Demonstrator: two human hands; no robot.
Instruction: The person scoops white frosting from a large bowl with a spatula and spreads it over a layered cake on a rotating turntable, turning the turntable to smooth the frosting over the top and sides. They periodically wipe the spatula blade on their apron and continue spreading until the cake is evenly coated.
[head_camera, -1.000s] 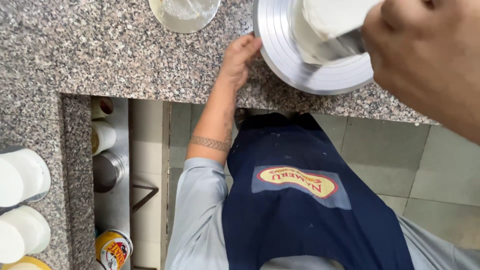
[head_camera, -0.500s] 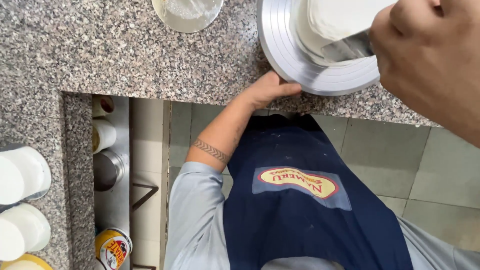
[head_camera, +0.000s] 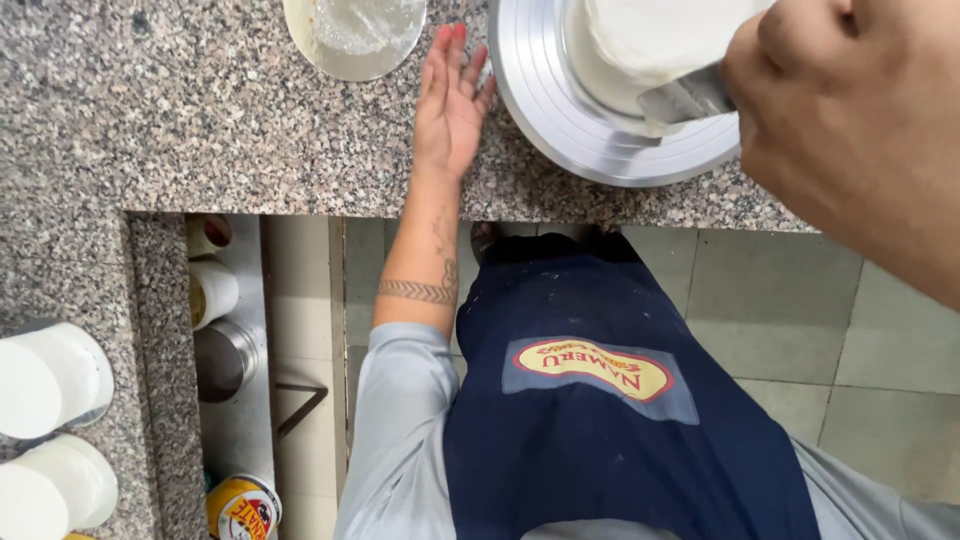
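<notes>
A white frosted cake (head_camera: 660, 40) sits on a silver turntable (head_camera: 560, 110) on the granite counter (head_camera: 150, 120). My right hand (head_camera: 850, 130) is closed on a metal scraper (head_camera: 685, 98), whose blade rests against the cake's side. My left hand (head_camera: 450, 100) lies flat on the counter with its fingers apart. It holds nothing, and its fingertips are at the turntable's left rim. My blue apron (head_camera: 600, 420) fills the lower middle of the view.
A metal bowl (head_camera: 355, 35) with white residue stands at the counter's far edge, left of my left hand. Two white tubs (head_camera: 50, 380) stand at the left. A shelf below holds tins (head_camera: 220, 360) and a yellow can (head_camera: 243, 508). Tiled floor (head_camera: 880, 350) shows at the right.
My left hand went from the turntable's left edge to its near rim, then back up along the left side, now stretched flat. My right hand with the scraper has stayed at the cake.
</notes>
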